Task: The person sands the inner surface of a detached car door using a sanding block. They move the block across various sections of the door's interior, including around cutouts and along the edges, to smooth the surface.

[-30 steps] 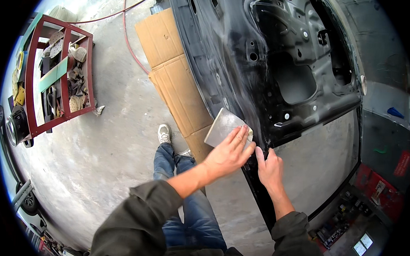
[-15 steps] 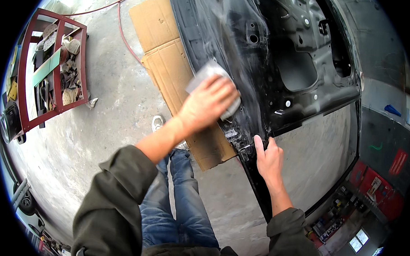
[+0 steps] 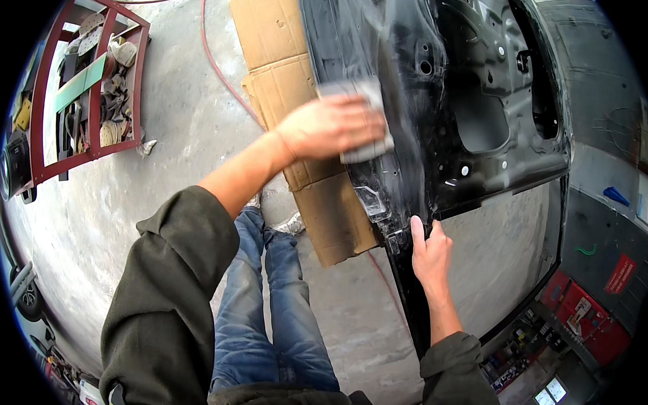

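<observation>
A black car door [image 3: 403,84] lies in front of me with its inner side up, whitish dust smeared along its left edge. My left hand [image 3: 334,128] presses a flat grey sanding pad [image 3: 368,153] onto that edge, its fingers laid over the top; the pad is partly covered by the hand and blurred by motion. Around the door's slim black window frame [image 3: 405,294], close to where it meets the panel, my right hand [image 3: 432,256] is closed, thumb on top.
Flattened cardboard [image 3: 278,87] sits under the door's left side. A dark red metal rack [image 3: 140,82] full of sanding discs and blocks stands on the left. A red hose [image 3: 213,61] crosses the concrete floor. Far right is a red tool cabinet [image 3: 598,333].
My left hand has slid the pad farther up along the door's edge, away from me. The right hand keeps its hold on the frame. The whole view has shifted slightly.
</observation>
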`<state>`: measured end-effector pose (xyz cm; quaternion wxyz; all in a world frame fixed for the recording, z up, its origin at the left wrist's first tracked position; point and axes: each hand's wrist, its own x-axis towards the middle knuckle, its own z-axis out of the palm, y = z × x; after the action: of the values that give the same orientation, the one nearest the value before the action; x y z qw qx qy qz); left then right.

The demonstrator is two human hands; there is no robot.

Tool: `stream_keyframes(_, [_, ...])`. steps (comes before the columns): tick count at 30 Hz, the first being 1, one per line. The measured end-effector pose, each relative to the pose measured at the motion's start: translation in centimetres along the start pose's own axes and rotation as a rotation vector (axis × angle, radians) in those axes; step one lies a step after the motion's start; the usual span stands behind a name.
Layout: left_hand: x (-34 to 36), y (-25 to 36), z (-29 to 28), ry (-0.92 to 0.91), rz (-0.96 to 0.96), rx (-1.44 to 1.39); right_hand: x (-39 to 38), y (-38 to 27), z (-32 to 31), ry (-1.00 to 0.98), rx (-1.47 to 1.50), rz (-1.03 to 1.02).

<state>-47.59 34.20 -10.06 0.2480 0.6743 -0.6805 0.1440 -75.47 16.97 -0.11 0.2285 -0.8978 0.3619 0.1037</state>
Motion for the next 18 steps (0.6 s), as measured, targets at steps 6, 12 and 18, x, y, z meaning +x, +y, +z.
stream_keyframes(6, [1.0,-4.6,-1.3,0.048,-0.392,0.185,0.1,0.0,0.0,0.024,0.003,-0.015])
stream_keyframes(12, [2.9,4.3,2.2,0.289,-0.778,0.012,0.2,-0.5,0.1,0.017,0.002,0.004])
stream_keyframes(18, [4.5,15.3,-0.6,0.326,-1.014,-0.654,0.3,-0.6,-0.2,0.003,-0.036,0.039])
